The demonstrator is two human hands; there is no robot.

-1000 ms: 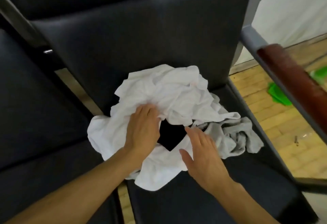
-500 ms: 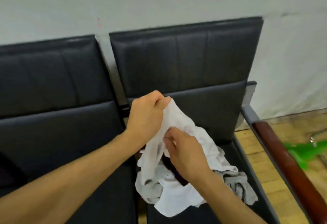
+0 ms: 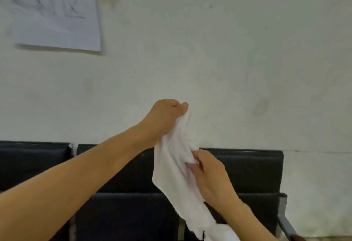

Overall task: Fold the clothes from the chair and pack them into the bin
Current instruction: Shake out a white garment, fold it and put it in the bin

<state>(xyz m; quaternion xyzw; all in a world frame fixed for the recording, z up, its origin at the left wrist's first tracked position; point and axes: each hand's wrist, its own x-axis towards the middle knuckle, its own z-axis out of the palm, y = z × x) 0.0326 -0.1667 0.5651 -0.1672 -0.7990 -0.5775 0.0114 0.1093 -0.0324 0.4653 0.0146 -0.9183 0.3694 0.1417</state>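
Observation:
A white garment (image 3: 176, 176) hangs stretched in the air in front of the black chair (image 3: 251, 172). My left hand (image 3: 165, 117) grips its top end, raised high against the wall. Lower and to the right, my right hand (image 3: 207, 174) pinches a fold of the same garment. The cloth's lower end trails down out of the bottom of the view. The chair's seat and the rest of the clothes are out of sight, and no bin is visible.
A second black chair (image 3: 34, 164) stands to the left. A metal armrest frame (image 3: 285, 223) shows at the lower right. A pale wall fills the background, with a sheet of paper (image 3: 55, 14) taped at the upper left.
Both hands have lifted the white garment up off the pile, the left hand rising highest. The view has tilted up from the seat to the wall.

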